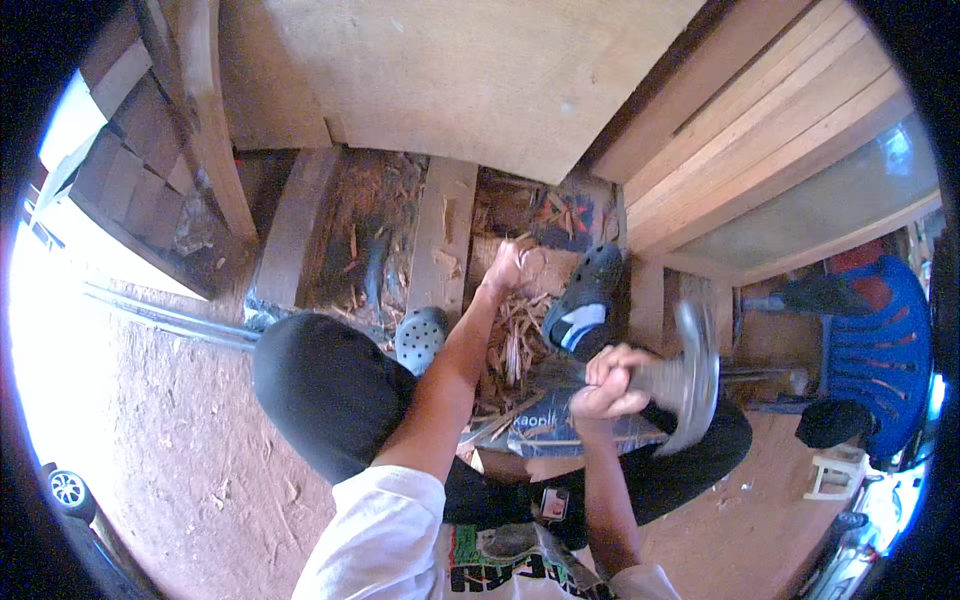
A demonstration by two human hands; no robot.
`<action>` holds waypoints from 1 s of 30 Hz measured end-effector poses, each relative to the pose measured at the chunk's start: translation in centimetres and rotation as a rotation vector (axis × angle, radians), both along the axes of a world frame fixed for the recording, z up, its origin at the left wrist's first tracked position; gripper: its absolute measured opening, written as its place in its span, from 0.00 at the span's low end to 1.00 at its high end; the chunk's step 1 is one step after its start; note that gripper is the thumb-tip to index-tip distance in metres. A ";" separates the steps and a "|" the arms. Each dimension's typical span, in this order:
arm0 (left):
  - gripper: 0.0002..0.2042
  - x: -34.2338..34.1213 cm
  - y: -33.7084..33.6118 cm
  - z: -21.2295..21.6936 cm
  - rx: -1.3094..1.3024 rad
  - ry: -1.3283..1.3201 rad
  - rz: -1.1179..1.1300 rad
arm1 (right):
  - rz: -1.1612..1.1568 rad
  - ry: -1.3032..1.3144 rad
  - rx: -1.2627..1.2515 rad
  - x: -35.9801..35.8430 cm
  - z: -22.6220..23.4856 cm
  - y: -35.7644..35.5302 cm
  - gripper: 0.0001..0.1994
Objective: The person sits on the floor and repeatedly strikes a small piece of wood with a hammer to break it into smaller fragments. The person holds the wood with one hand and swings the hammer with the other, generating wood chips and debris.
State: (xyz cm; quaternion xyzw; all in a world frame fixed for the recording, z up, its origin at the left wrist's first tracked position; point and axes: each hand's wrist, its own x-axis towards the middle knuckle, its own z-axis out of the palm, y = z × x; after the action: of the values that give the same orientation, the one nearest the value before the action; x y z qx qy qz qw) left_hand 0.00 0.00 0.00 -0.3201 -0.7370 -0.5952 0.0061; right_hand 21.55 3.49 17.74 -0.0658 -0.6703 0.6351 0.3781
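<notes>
My left hand is closed on the end of a pale, rough piece of wood between my feet. Raised to the right, my right hand grips a tool with a curved silver metal blade; motion blurs it, so its exact kind is unclear. Below the wood lies a heap of wood chips and shavings. My right foot wears a dark clog close to the wood. On my left foot is a grey clog. A dark printed sheet lies under the chips near my lap.
A large plywood panel stands ahead. To the right are stacked planks and a blue plastic chair. Wooden beams run across the chip-strewn ground. A small pale stool stands at the lower right, near a parked vehicle.
</notes>
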 end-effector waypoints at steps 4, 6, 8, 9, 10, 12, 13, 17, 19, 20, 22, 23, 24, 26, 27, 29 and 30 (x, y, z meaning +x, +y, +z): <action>0.09 -1.0 0.1 -0.2 -0.024 -0.053 -0.036 | -0.246 -0.522 0.620 -2.4 -8.3 1.6 0.16; 0.10 -0.5 0.2 -0.2 0.044 0.098 -0.021 | -0.195 -0.856 0.589 -2.4 -8.3 2.1 0.18; 0.17 -0.9 -0.3 -0.1 -0.041 -0.096 -0.129 | -0.152 -0.841 0.334 -1.7 -6.1 2.6 0.20; 0.20 -0.7 -0.5 -0.3 -0.103 -0.194 -0.185 | -0.143 -0.777 0.277 -1.0 -5.0 2.6 0.19; 0.23 -0.7 -0.1 -0.4 -0.133 -0.107 -0.022 | -0.140 -0.709 0.225 -0.2 -4.0 2.5 0.18; 0.25 -1.3 0.3 -0.8 -0.066 -0.083 -0.025 | -0.213 -0.423 0.354 0.2 -3.6 2.1 0.14; 0.18 -1.2 0.4 -1.2 -0.041 -0.027 -0.028 | -0.238 -0.425 0.239 0.8 -4.1 1.8 0.11; 0.11 -0.7 0.3 -1.9 -0.045 0.002 -0.008 | -0.195 -0.235 0.548 0.7 -8.9 2.8 0.16; 0.12 -0.7 0.9 -1.4 0.005 0.066 0.018 | -0.047 -1.002 0.558 -1.0 -11.6 3.5 0.25; 0.12 -0.4 1.1 -0.9 0.058 0.103 0.085 | -0.259 -0.848 0.518 -1.7 -12.5 3.1 0.28; 0.12 -0.3 0.3 -0.5 0.014 0.022 0.090 | -0.190 -0.859 0.327 -0.3 -12.2 4.6 0.29; 0.13 -1.1 0.0 -0.3 0.019 0.000 -0.002 | -0.151 -0.899 0.230 0.2 -12.0 5.5 0.29; 0.13 -1.5 -0.3 -0.3 -0.021 -0.038 -0.100 | -0.182 -0.837 0.207 0.7 -12.2 5.6 0.28; 0.14 -1.2 0.0 0.1 -0.046 0.057 -0.158 | -0.284 -0.705 0.081 1.4 -12.2 5.6 0.26; 0.13 -0.8 0.1 0.2 0.037 0.139 -0.072 | -0.323 -0.624 0.004 1.0 -12.1 5.3 0.26; 0.13 0.4 0.6 0.3 0.161 0.334 0.141 | -0.392 -0.570 -0.119 0.2 -11.4 5.3 0.17; 0.12 0.9 0.8 0.3 0.244 0.356 0.180 | -0.379 -0.541 -0.280 0.0 -10.8 5.4 0.15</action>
State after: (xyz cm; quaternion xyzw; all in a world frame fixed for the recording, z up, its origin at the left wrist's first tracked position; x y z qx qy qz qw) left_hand 0.85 0.82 0.35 -0.3501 -0.6726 -0.6109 0.2276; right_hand 21.55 8.86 6.95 -0.4061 -0.6284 0.5989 0.2855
